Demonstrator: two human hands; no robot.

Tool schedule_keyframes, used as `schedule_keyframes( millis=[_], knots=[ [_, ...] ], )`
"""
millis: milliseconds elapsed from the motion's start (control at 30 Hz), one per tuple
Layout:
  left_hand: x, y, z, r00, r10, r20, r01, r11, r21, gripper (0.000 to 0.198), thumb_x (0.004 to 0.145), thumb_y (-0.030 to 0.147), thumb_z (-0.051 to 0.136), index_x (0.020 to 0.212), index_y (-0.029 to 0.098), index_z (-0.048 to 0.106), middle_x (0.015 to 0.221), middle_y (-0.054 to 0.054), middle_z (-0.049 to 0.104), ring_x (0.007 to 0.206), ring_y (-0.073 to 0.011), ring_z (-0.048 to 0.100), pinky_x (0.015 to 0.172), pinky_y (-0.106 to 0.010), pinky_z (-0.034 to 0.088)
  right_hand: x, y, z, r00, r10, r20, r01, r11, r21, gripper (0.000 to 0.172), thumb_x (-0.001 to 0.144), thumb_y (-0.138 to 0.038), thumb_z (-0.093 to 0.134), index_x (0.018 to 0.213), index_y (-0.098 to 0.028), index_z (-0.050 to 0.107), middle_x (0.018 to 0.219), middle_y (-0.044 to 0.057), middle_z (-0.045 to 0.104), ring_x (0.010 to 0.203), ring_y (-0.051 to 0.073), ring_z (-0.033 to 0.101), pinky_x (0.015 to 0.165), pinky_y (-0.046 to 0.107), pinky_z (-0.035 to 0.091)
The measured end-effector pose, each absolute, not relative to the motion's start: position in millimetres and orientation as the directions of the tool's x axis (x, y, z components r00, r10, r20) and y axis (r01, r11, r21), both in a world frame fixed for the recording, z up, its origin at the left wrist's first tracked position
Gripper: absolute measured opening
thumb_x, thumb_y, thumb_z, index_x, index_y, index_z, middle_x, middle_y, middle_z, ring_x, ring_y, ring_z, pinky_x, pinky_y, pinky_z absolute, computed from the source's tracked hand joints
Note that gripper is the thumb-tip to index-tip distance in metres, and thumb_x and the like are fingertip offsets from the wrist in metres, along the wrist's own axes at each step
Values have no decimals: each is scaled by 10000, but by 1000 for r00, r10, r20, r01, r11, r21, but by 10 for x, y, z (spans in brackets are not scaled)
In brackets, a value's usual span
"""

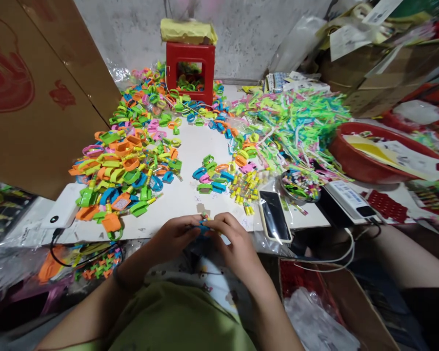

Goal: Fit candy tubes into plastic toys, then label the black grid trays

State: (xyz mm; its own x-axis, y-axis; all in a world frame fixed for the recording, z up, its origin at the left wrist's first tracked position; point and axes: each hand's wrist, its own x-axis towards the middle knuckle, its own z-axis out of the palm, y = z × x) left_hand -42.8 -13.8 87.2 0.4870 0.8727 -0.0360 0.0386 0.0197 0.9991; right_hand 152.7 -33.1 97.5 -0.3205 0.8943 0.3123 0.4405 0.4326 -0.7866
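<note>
My left hand (180, 233) and my right hand (234, 240) meet at the table's front edge, fingers closed around a small blue plastic toy watch (204, 228). Fingers cover most of it, and a little multicoloured bit shows at its top. Just beyond my hands lies a small group of toy watches (212, 175) in blue, green, orange and pink. To its right is a pile of small clear tubes with yellow ends (245, 187). A large heap of similar toy watches (126, 165) spreads over the left of the table.
A phone (275, 215) lies right of my hands, near a bowl of small pieces (300, 185). Behind are green and pink strips (296, 117), a red basin (373, 165) and a red stool (190, 95). A white power bank (64, 207) and a cardboard box (40, 122) stand left.
</note>
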Motion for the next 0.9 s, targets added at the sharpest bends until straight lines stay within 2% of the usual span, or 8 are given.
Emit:
schedule_keyframes(
  millis=[167,333,400,500,600,700,833,900],
  knots=[
    [-444,-178,774,464,886,-14,-67,50,996,321,821,488,668,831,170,705,1005,-91,693,1078,-279,593,988,-378,428,1485,-319,887,-378,873,308,335,440,-833,275,909,-101,477,1062,-245,654,936,47,584,869,155,598,743,266,510],
    [-434,-277,614,476,875,-82,-239,218,946,328,786,491,712,878,177,696,1081,-82,668,1116,-278,561,1000,-382,413,1446,-342,824,-363,875,322,286,433,-855,168,918,-171,549,1041,-254,629,994,57,621,1012,192,610,841,328,519],
    [-418,-337,579,472,870,-142,-331,324,886,271,759,427,758,839,180,682,1051,-65,665,1083,-253,565,980,-354,422,1437,-350,820,-367,877,309,289,424,-858,168,920,-175,542,1047,-249,624,1015,64,624,996,189,618,825,323,525],
    [-368,-435,557,486,838,-249,-483,495,722,247,706,361,801,835,188,681,975,-46,660,963,-206,587,892,-302,457,1424,-342,825,-392,867,308,273,430,-861,173,922,-164,521,1033,-240,629,1022,69,628,961,183,627,800,303,528],
    [-324,-488,551,487,823,-291,-569,552,610,297,693,369,800,916,202,697,939,-43,659,893,-183,602,831,-277,474,1412,-313,807,-409,861,304,273,433,-859,152,928,-182,519,1002,-238,640,980,70,634,948,193,629,782,299,525],
    [-363,-458,558,423,860,-285,-510,486,710,321,748,417,760,951,177,691,1007,-75,673,960,-209,612,868,-297,472,1422,-278,735,-403,878,259,316,399,-861,131,923,-243,559,1017,-240,649,955,68,641,917,201,631,775,305,522],
    [-540,-388,555,191,972,-138,-202,176,963,271,777,407,749,843,161,659,1102,-84,674,1006,-209,607,898,-312,481,1489,-275,651,-275,937,217,380,313,-871,282,898,-288,602,1176,-244,595,1024,62,650,904,192,628,783,299,511],
    [-616,-377,536,139,988,-72,-76,83,994,234,782,375,749,820,168,647,1076,-73,683,954,-194,630,853,-303,509,1516,-296,655,-223,944,242,380,313,-870,192,922,-284,559,1098,-238,619,965,48,650,870,179,623,759,278,499]
  ],
)
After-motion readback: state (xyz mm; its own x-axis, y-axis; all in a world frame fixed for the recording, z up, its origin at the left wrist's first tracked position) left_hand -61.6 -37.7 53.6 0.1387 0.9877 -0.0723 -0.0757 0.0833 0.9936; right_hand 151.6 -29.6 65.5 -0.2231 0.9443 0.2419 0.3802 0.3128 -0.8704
